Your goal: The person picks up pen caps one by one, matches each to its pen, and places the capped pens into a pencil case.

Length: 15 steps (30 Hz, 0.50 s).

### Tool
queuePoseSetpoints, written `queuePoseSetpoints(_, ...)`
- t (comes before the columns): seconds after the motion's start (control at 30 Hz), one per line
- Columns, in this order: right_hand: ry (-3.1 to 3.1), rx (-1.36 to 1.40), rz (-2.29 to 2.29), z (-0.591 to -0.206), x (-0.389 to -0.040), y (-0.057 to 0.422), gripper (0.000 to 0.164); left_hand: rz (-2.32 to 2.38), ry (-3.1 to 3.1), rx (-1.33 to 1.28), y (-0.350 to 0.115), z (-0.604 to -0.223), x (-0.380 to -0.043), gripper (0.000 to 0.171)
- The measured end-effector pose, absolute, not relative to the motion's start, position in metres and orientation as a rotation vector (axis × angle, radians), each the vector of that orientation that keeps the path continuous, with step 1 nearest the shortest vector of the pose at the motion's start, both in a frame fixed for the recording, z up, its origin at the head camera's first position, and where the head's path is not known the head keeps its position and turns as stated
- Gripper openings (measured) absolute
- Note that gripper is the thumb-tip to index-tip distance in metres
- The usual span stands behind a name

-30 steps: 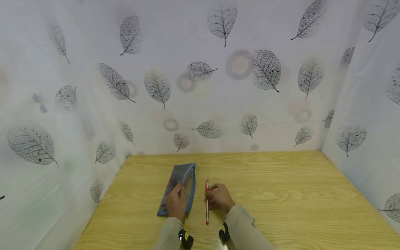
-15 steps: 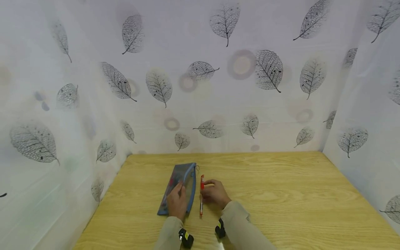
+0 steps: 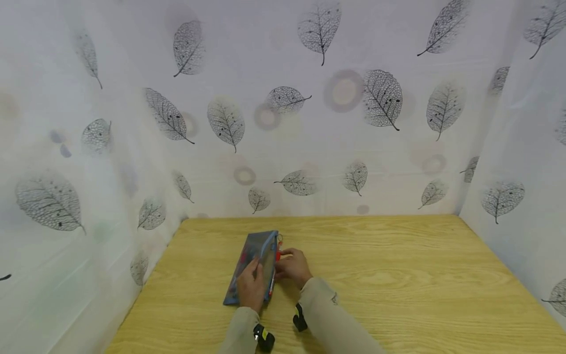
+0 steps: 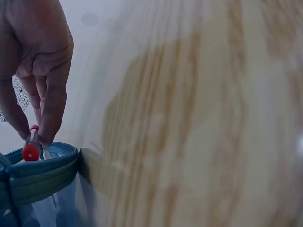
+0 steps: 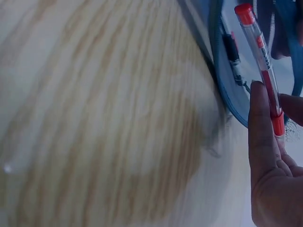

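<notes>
A translucent pouch with blue edging (image 3: pixel 261 242) lies tilted on the table. My left hand (image 3: pixel 250 289) pinches its upper side near the zip, and the mouth gapes on the right. Between thumb and fingers my right hand (image 3: pixel 295 268) holds a clear pen with red ends (image 5: pixel 265 71). In the right wrist view the pen lies across the open mouth, whose blue rim (image 5: pixel 222 90) curves round it. Another pen with a dark grip (image 5: pixel 232 49) shows inside the pouch. The left wrist view has the pen's red end (image 4: pixel 31 152) at the blue zip edge (image 4: pixel 42 177).
The wood-grain table (image 3: pixel 398 275) extends to the right of the hands. A pale leaf-print sheet (image 3: pixel 300 147) stands behind it and at both sides. A small ring (image 3: pixel 280 237) hangs at the pouch's far corner.
My right hand has moved left with the pen, from the table beside the pouch to the pouch's open edge. The left hand and the pouch have stayed nearly in place.
</notes>
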State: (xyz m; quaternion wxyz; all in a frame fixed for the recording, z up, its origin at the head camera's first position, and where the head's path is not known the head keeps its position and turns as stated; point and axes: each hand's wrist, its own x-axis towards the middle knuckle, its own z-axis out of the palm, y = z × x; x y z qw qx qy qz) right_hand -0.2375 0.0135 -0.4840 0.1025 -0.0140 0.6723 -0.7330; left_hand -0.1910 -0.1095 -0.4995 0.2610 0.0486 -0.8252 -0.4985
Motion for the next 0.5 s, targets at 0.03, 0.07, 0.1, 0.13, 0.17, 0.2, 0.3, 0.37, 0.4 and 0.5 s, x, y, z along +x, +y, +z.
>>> queuePoseSetpoints(0.03,1.993,-0.038,-2.165,-0.484,-0.238,0.012,0.040,-1.340,-2.230,0.130,-0.110,-0.500,-0.191,0.027)
queuePoseSetpoints(0.07,2.002,-0.038,-2.164,-0.485,-0.238,0.010,0.040,-1.330,-2.227,0.127,-0.110,-0.500,-0.191,0.027)
queuePoseSetpoints(0.1,2.009,-0.037,-2.163,-0.485,-0.239,0.009,0.040,-1.323,-2.225,0.126,-0.110,-0.499,-0.191,0.027)
queuePoseSetpoints(0.13,2.019,-0.036,-2.158,-0.486,-0.240,0.007,0.039,-1.316,-2.226,0.125,-0.110,-0.499,-0.191,0.027)
queuePoseSetpoints(0.17,2.026,-0.037,-2.151,-0.487,-0.240,0.006,0.039,-1.313,-2.226,0.126,-0.110,-0.499,-0.191,0.026)
queuePoseSetpoints(0.2,2.029,-0.039,-2.148,-0.487,-0.240,0.005,0.039,-1.312,-2.228,0.124,-0.110,-0.499,-0.190,0.026)
queuePoseSetpoints(0.3,2.035,-0.033,-2.136,-0.485,-0.240,0.003,0.040,-1.321,-2.233,0.117,-0.110,-0.499,-0.190,0.027)
queuePoseSetpoints(0.37,2.014,-0.031,-2.135,-0.484,-0.241,0.002,0.043,-1.327,-2.234,0.118,-0.110,-0.499,-0.190,0.027)
queuePoseSetpoints(0.4,2.008,-0.032,-2.131,-0.483,-0.241,0.002,0.045,-1.329,-2.235,0.123,-0.110,-0.499,-0.190,0.027)
queuePoseSetpoints(0.5,1.982,-0.047,-2.108,-0.482,-0.242,0.000,0.048,-1.327,-2.232,0.129,-0.110,-0.499,-0.190,0.027)
